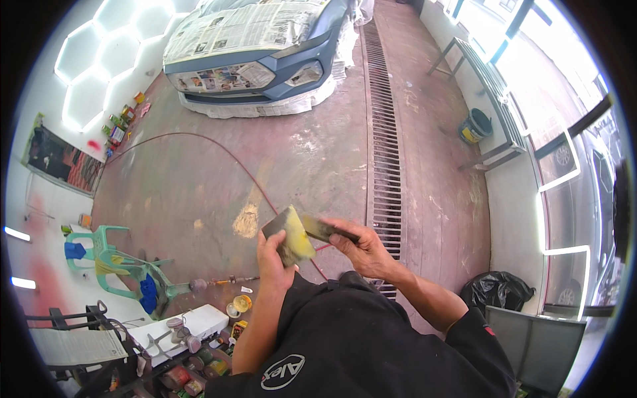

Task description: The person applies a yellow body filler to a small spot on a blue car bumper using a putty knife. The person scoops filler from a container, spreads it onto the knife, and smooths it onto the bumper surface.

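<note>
My left hand grips a dark flat plate in front of my body, fingers and thumb at its lower edge. Yellow paste, which looks like body filler, coats much of that plate's face. Pinched in my right hand is a dark flat spreader. Its yellowish tip is beside the paste; whether the two touch I cannot tell. The hidden far fingers of both hands lie behind what they hold.
Ahead stands a blue-grey car front masked with newspaper. A red hose crosses the floor; a drain grate runs along the right. Green plastic chairs and a cluttered bench stand left. At right are a bucket and a black bag.
</note>
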Available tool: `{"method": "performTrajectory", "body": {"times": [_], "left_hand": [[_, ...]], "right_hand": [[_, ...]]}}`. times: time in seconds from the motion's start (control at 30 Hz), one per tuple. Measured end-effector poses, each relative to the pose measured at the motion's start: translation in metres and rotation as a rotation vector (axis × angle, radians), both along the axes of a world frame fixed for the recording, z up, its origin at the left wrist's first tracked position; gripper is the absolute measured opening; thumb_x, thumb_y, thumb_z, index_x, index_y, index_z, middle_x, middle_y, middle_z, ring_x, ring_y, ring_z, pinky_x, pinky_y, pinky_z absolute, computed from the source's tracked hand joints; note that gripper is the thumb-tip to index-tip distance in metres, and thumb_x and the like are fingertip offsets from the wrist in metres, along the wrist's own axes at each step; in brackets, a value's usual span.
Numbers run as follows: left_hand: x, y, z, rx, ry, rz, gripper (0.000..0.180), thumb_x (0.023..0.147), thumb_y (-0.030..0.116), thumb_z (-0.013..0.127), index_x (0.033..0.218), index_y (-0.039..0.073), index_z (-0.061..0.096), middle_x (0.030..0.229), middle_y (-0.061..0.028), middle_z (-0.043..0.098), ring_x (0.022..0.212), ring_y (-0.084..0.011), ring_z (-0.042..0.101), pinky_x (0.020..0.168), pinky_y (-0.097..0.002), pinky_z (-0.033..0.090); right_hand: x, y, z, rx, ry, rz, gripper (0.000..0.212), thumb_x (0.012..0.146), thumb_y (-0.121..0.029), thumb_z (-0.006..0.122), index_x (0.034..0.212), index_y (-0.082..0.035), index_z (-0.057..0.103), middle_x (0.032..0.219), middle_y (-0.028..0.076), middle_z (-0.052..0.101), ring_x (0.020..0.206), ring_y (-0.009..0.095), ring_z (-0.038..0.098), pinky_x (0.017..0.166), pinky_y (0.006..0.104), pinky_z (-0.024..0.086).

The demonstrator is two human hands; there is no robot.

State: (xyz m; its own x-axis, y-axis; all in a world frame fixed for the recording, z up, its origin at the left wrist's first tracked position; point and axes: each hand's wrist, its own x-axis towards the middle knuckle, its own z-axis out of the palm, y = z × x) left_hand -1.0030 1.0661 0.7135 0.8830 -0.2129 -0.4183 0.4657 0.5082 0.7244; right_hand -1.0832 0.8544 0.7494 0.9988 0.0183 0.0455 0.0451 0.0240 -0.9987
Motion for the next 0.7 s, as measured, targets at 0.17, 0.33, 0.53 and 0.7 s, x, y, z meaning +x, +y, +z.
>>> {"method": "performTrajectory", "body": {"times": [0.17,0.33,0.53,0.7], "left_hand": [[0.033,0.008,-0.016,0.11,-0.259,-0.048,0.034,0.102,0.01,0.059,0.136,0.006,0.059,0.124,-0.0104,0.068,0.109,-0.0174,0.066,0.096,-0.0326,0.055],[0.118,0.045,-0.022,0.383,-0.39,-0.039,0.038,0.098,0.002,0.061,0.136,0.005,0.057,0.121,-0.01,0.067,0.107,-0.0187,0.066,0.094,-0.0353,0.057],[0.274,0.134,-0.04,0.081,-0.042,-0.055,0.036,0.097,0.005,0.061,0.132,0.006,0.058,0.122,-0.0104,0.067,0.11,-0.0236,0.069,0.094,-0.0379,0.058],[0.333,0.194,-0.001,-0.126,0.044,-0.093,0.038,0.098,0.004,0.059,0.136,0.007,0.059,0.123,-0.0102,0.069,0.111,-0.0235,0.07,0.098,-0.0387,0.059]], "right_hand": [[0.041,0.002,0.012,-1.07,-0.483,0.067,0.067,0.076,0.003,0.071,0.142,-0.011,0.068,0.143,0.014,0.064,0.135,0.035,0.06,0.118,0.0516,0.045],[0.096,0.046,-0.006,-1.087,-0.431,0.281,0.066,0.082,-0.005,0.068,0.147,-0.014,0.062,0.143,0.014,0.061,0.139,0.035,0.055,0.121,0.0535,0.039],[0.237,0.145,-0.013,-0.901,-0.623,0.253,0.072,0.078,-0.003,0.069,0.149,-0.014,0.061,0.151,0.016,0.057,0.145,0.036,0.051,0.126,0.0554,0.038],[0.326,0.201,-0.03,-0.79,-0.646,0.215,0.071,0.082,-0.011,0.076,0.151,-0.015,0.061,0.157,0.015,0.052,0.149,0.037,0.048,0.127,0.0597,0.035]]}}
